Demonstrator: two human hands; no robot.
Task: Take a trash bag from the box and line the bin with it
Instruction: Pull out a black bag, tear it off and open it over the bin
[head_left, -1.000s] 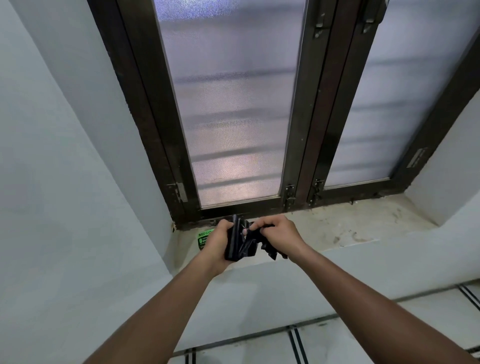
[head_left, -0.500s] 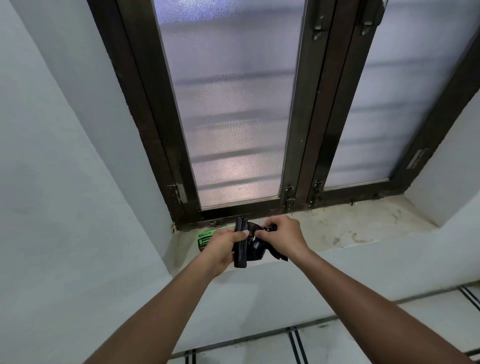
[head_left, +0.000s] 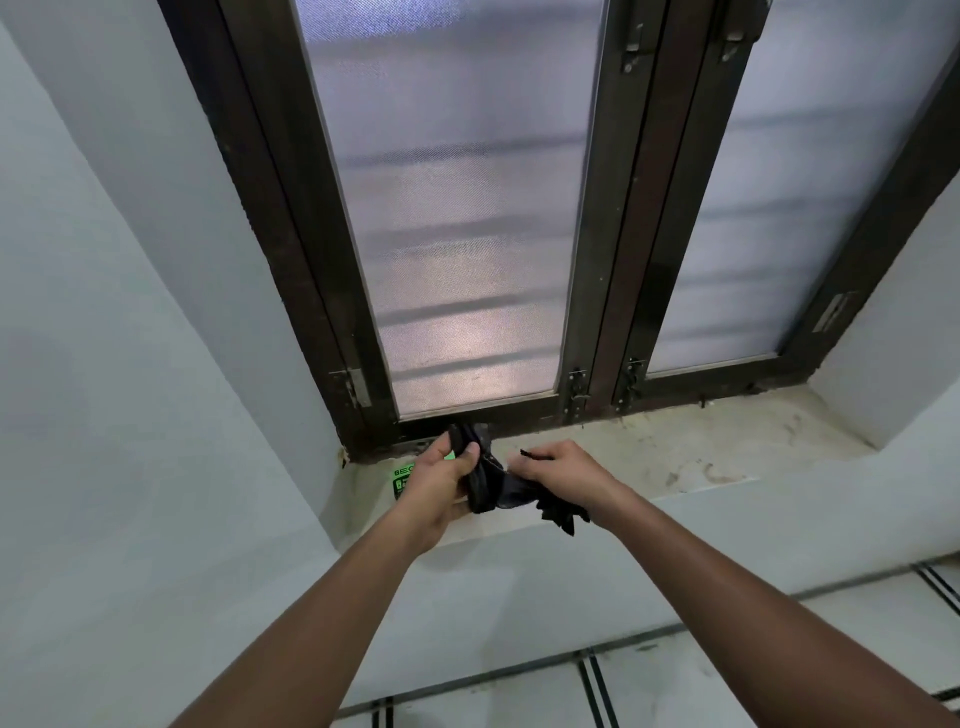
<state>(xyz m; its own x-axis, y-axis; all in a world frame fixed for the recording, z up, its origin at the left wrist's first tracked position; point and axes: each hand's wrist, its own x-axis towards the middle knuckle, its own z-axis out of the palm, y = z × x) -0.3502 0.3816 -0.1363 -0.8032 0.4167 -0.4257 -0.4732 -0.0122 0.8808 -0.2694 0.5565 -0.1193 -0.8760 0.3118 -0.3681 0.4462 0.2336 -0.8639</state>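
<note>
Left hand (head_left: 434, 480) grips folded stack of black trash bags (head_left: 477, 480) above window sill (head_left: 675, 452). Right hand (head_left: 558, 475) pinches one bag's end, stretched between both hands. Green-printed box (head_left: 402, 480) lies on sill, mostly hidden behind left hand.

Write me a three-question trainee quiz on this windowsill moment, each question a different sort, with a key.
1. True or false: both hands grip black trash bag plastic.
2. Multiple choice: the green box lies A) on the floor, B) on the sill behind the left hand, C) in the right hand.
3. Fill in: the window panes are ____ glass.

Key: 1 true; 2 B; 3 frosted.
</note>
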